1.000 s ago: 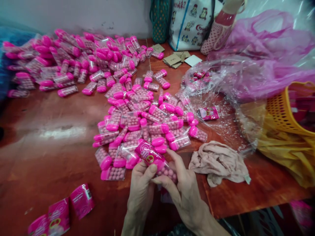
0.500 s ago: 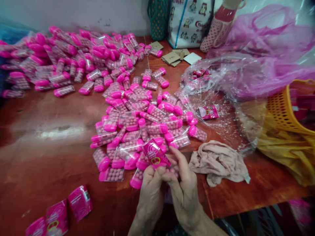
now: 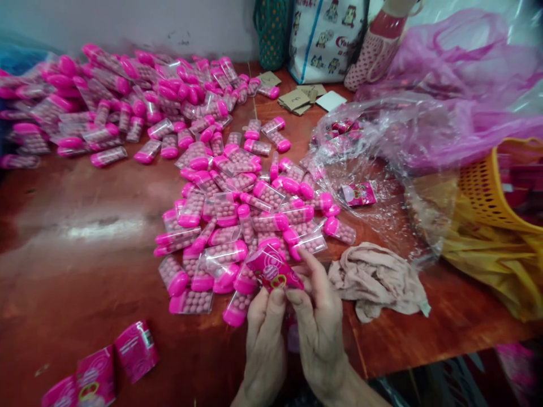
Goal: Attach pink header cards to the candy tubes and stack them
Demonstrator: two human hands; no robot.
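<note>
A pink printed packet (image 3: 275,268) is held between my two hands at the lower middle. My left hand (image 3: 266,328) grips its lower edge with the thumb on top. My right hand (image 3: 318,311) holds the packet's right side, thumb beside the other thumb and index finger stretched upward. Right beyond the packet lies a heap of clear containers (image 3: 224,209) with bright pink caps, filled with small pink balls. More pink packets (image 3: 136,350) lie on the table at the lower left.
A larger pile of the same containers (image 3: 106,96) lies at the back left. To the right are a crumpled cloth (image 3: 379,282), clear plastic wrapping (image 3: 382,226) around pink packets, and a yellow basket (image 3: 487,181). Cardboard pieces (image 3: 294,100) and a white printed bag (image 3: 326,42) stand behind.
Both hands have shifted slightly to the right with the packet. The thumbs have moved a little apart, and the packet is tilted differently.
</note>
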